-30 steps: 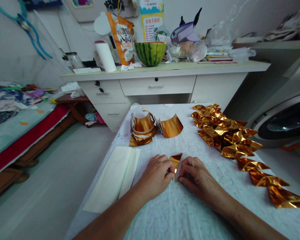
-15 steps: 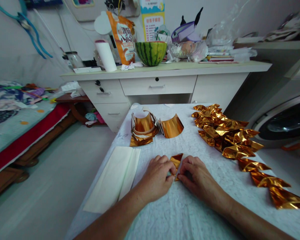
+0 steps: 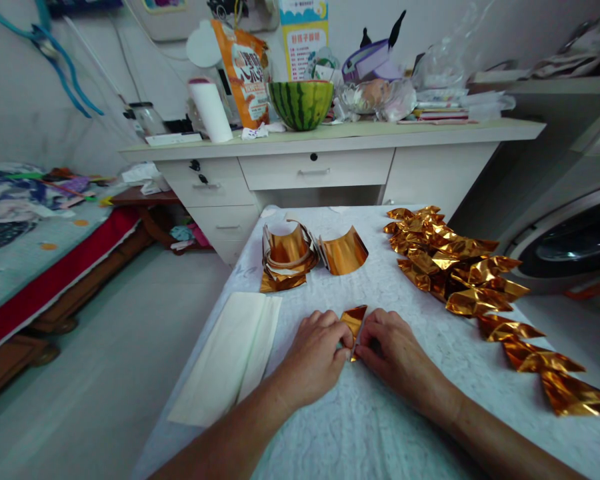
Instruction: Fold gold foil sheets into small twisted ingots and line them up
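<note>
Between my hands is a small piece of gold foil paper (image 3: 353,319), partly folded, with a pale underside showing along its right edge. My left hand (image 3: 321,353) pinches its left side between thumb and index finger. The fingertips of my right hand (image 3: 391,347) are closed on its lower right edge. Both hands rest low over the white cloth, and they hide much of the paper. Farther back lie a curled stack of gold foil sheets (image 3: 287,250) and a smaller curved stack of gold sheets (image 3: 345,252).
Many folded gold foil pieces (image 3: 445,257) lie heaped along the right side of the cloth-covered table (image 3: 325,433). Folded cream paper (image 3: 225,360) lies at left. Behind stands a white desk (image 3: 315,170) bearing a watermelon half (image 3: 301,107). A washing machine (image 3: 575,233) is at right.
The fingers have shifted very slightly at the foil's lower edge, with less gold showing between them. The view has moved a little; everything else stays put.
</note>
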{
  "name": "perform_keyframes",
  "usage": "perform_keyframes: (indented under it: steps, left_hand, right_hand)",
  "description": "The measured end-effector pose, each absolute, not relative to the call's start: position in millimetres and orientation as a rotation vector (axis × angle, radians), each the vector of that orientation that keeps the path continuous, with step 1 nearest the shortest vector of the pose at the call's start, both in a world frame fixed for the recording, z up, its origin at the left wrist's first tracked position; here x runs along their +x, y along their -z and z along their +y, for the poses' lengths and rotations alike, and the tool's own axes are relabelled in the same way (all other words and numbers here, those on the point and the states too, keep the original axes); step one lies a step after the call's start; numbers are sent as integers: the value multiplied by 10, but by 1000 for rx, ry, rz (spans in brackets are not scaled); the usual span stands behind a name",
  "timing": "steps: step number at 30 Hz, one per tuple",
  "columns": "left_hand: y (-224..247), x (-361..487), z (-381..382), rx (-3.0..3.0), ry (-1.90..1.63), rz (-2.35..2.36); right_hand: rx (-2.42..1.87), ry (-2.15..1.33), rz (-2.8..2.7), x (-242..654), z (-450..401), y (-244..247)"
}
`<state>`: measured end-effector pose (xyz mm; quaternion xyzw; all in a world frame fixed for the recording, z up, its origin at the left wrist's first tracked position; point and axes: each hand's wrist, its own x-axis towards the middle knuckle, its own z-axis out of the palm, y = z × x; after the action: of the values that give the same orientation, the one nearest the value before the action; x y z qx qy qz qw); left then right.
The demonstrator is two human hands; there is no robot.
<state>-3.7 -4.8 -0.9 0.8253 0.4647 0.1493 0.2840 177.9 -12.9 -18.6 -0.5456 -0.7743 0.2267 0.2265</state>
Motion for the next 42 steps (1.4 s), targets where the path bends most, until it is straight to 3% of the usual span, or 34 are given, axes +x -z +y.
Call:
perform_keyframes:
  steps: [42]
  left_hand:
    - [14,-7,-62,2183,-392,1302]
  right_hand:
    - [-1526,-574,-2157,1756,-117,162]
